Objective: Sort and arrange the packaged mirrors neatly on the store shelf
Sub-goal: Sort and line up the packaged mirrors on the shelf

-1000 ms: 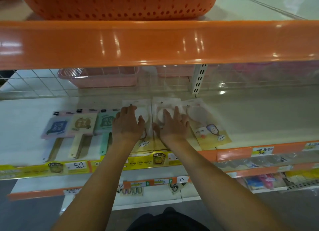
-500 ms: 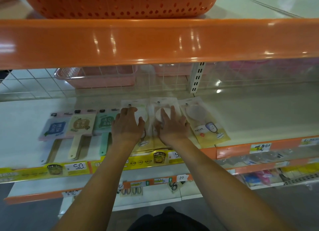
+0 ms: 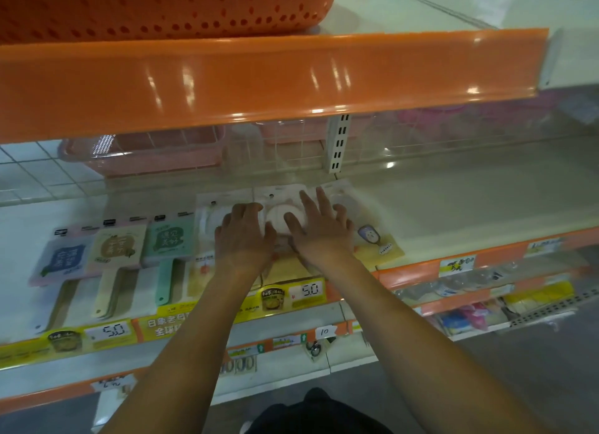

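Both hands are down flat on the shelf (image 3: pixel 470 203), side by side, almost touching at the thumbs. They're working the pale clear-bagged mirrors, three packs lying face up in a row with their hang-holes pointing away from the person, likely so the fronts read from the aisle.

The left hand (image 3: pixel 241 236) rests on the left pack (image 3: pixel 207 219), fingers bent at the knuckles and tips pressing near that pack's inner edge; whether it's pinching the plastic I can't tell. The right hand (image 3: pixel 319 226) is spread, fingers straight, palm down over the seam between the middle pack (image 3: pixel 282 219) and the right pack (image 3: pixel 376 239). Neither hand has lifted anything; to me this looks like squaring the middle pack between its neighbours.

Just left of the left hand sit three handled mirrors in card sleeves, blue (image 3: pixel 63 255), cream (image 3: pixel 115 245) and green (image 3: pixel 170 239), handles toward the person, edges overlapping, already lined up.

Below the wrists runs the yellow price strip (image 3: pixel 110 331).
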`<state>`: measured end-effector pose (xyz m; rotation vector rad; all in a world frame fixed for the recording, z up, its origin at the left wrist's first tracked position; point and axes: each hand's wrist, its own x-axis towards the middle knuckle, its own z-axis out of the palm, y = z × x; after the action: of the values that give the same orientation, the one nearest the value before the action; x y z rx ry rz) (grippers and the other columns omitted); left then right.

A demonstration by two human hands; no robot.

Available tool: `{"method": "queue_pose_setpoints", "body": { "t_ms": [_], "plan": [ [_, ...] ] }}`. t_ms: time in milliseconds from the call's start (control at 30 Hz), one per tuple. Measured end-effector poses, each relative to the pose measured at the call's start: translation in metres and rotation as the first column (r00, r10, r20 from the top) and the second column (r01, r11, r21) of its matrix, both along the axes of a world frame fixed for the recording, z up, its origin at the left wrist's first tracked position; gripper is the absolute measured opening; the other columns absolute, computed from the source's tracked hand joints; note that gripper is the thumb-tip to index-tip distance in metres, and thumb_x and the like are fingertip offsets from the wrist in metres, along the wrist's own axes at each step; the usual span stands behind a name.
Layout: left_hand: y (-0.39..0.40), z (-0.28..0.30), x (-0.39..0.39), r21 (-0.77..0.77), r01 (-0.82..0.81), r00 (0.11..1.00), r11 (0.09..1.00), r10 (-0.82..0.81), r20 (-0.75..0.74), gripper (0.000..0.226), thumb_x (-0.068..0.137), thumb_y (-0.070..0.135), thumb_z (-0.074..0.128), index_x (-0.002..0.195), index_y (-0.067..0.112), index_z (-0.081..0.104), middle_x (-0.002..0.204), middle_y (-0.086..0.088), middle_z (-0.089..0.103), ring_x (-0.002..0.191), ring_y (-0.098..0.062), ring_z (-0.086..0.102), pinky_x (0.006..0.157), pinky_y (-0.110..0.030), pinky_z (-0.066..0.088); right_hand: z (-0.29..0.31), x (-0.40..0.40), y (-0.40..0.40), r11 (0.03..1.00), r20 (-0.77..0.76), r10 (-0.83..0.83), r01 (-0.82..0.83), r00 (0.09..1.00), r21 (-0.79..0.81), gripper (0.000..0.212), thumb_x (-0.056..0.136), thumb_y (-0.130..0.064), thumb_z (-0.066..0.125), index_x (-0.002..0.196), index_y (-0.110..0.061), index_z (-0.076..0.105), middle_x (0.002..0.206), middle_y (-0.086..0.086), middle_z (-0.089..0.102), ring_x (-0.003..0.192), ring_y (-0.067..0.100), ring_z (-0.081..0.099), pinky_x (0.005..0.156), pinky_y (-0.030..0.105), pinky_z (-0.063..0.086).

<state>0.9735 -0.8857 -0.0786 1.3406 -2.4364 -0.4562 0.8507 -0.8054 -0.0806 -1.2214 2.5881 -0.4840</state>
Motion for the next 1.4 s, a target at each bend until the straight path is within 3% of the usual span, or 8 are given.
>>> {"method": "queue_pose_setpoints", "body": {
  "t_ms": [200, 467, 733, 800, 900, 1033, 1267, 1400],
  "plan": [
    [0.018, -0.004, -0.042, 0.01, 0.084, 0.996, 0.996, -0.084, 0.015, 0.04, 0.091, 0.033, 0.051, 0.129, 0.02, 0.049, 0.134, -0.006, 0.048, 0.117, -0.029, 0.049, 0.093, -0.041, 0.041, -0.008, -0.049, 0.031, 0.992, -0.049, -0.124, 0.123, 0.991, -0.015, 0.067, 0.091, -0.061, 0.039, 0.15, -0.037, 0.019, 0.162, -0.003, 0.008, 0.145, 0.035, 0.014, 0.114, 0.049, 0.021],
    [0.029, -0.007, -0.062, -0.01, 0.103, 0.993, 0.995, -0.102, 0.052, 0.04, 0.091, 0.032, 0.05, 0.129, 0.021, 0.048, 0.136, -0.004, 0.046, 0.12, -0.027, 0.047, 0.094, -0.04, 0.04, -0.025, -0.08, 0.041, 0.986, 0.009, -0.103, 0.101, 0.995, 0.131, 0.095, 0.073, -0.08, 0.051, 0.149, -0.042, 0.008, 0.163, 0.006, -0.005, 0.147, 0.041, 0.0, 0.118, 0.051, 0.011],
    [0.023, -0.006, -0.067, -0.011, 0.057, 0.998, 0.998, -0.057, -0.004, 0.039, 0.091, 0.031, 0.051, 0.127, 0.018, 0.05, 0.133, -0.007, 0.048, 0.121, -0.03, 0.047, 0.097, -0.043, 0.039, -0.022, -0.085, 0.027, 0.991, -0.062, 0.023, -0.014, 0.998, 0.131, 0.055, 0.086, -0.059, 0.049, 0.138, -0.047, 0.034, 0.158, -0.003, 0.018, 0.131, 0.037, 0.028, 0.105, 0.048, 0.031],
    [0.024, -0.005, -0.068, -0.011, 0.051, 0.999, 0.999, -0.051, -0.003, 0.039, 0.091, 0.031, 0.052, 0.127, 0.018, 0.051, 0.133, -0.007, 0.048, 0.121, -0.03, 0.047, 0.096, -0.043, 0.039, -0.018, -0.084, 0.027, 0.987, -0.06, -0.004, 0.013, 0.998, 0.16, 0.051, 0.088, -0.057, 0.042, 0.138, -0.047, 0.035, 0.16, -0.002, 0.012, 0.13, 0.038, 0.027, 0.102, 0.05, 0.031],
    [0.025, -0.003, -0.067, -0.011, 0.043, 0.999, 0.999, -0.043, 0.004, 0.038, 0.091, 0.031, 0.052, 0.127, 0.019, 0.051, 0.134, -0.007, 0.047, 0.121, -0.029, 0.047, 0.096, -0.042, 0.039, -0.014, -0.089, 0.029, 0.962, -0.067, -0.026, 0.044, 0.997, 0.268, 0.065, 0.084, -0.07, 0.039, 0.142, -0.043, 0.03, 0.16, 0.007, 0.008, 0.136, 0.042, 0.02, 0.106, 0.052, 0.026],
    [0.025, -0.003, -0.066, -0.012, 0.03, 1.0, 0.999, -0.03, -0.003, 0.038, 0.091, 0.031, 0.053, 0.126, 0.018, 0.052, 0.133, -0.006, 0.048, 0.12, -0.028, 0.048, 0.095, -0.042, 0.039, -0.011, -0.098, 0.033, 0.969, -0.093, -0.007, 0.03, 0.996, 0.247, 0.065, 0.075, -0.074, 0.051, 0.13, -0.04, 0.042, 0.135, 0.006, 0.039, 0.118, 0.037, 0.036, 0.091, 0.045, 0.034],
    [0.031, -0.003, -0.065, -0.008, 0.019, 1.0, 1.0, -0.019, 0.008, 0.036, 0.09, 0.03, 0.053, 0.125, 0.02, 0.052, 0.133, -0.003, 0.048, 0.119, -0.026, 0.049, 0.094, -0.04, 0.041, -0.005, -0.099, 0.034, 0.966, -0.056, -0.063, 0.075, 0.996, 0.247, 0.08, 0.073, -0.071, 0.056, 0.142, -0.046, 0.027, 0.134, 0.006, 0.036, 0.116, 0.038, 0.036, 0.089, 0.045, 0.034],
    [0.031, -0.002, -0.064, -0.016, 0.019, 1.0, 1.0, -0.019, 0.001, 0.035, 0.09, 0.03, 0.053, 0.124, 0.021, 0.052, 0.131, -0.003, 0.049, 0.119, -0.025, 0.049, 0.095, -0.04, 0.04, -0.008, -0.1, 0.037, 0.969, -0.091, -0.058, 0.078, 0.994, 0.235, 0.074, 0.071, -0.076, 0.051, 0.135, -0.042, 0.038, 0.13, 0.007, 0.04, 0.116, 0.037, 0.036, 0.092, 0.046, 0.032]
  ]
}}
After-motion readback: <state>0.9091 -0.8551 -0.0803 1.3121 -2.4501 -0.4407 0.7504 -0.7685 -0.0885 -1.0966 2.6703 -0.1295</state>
